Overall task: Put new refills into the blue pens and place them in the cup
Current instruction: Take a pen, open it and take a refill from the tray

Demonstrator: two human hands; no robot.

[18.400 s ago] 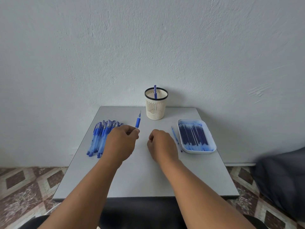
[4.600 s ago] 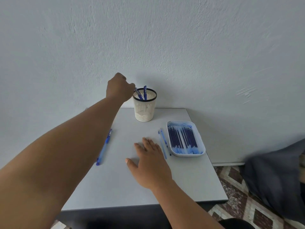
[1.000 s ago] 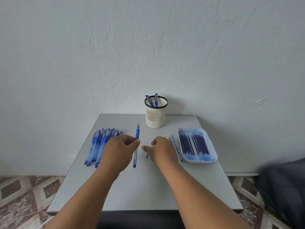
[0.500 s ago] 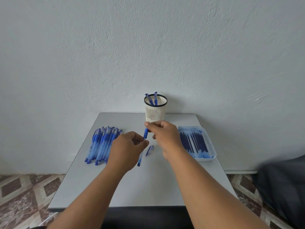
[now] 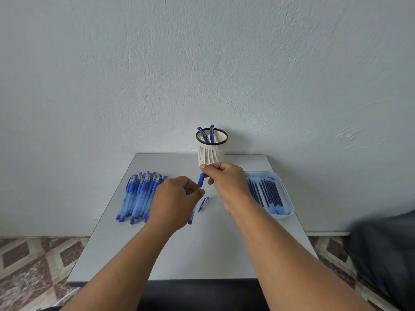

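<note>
I hold one blue pen [image 5: 201,180] above the middle of the grey table [image 5: 202,248]. My left hand [image 5: 174,202] grips its clear barrel; the barrel's lower end shows below the hand. My right hand [image 5: 226,184] pinches the blue grip end at the top. A blue pen cap [image 5: 204,204] lies on the table just below them. A pile of several blue pens [image 5: 140,195] lies at the left. The white mesh cup [image 5: 211,149] at the back holds two pens. A white tray [image 5: 288,199] of dark blue refills [image 5: 266,195] sits at the right.
A pale wall stands right behind the table. Patterned floor tiles show on both sides. A dark grey cloth-like mass [image 5: 386,254] lies off the table's right side, blurred.
Both hands lifted the pen off the table a second ago. My right hand now pinches its grip end slightly higher than half a second ago. The cap lies where it was.
</note>
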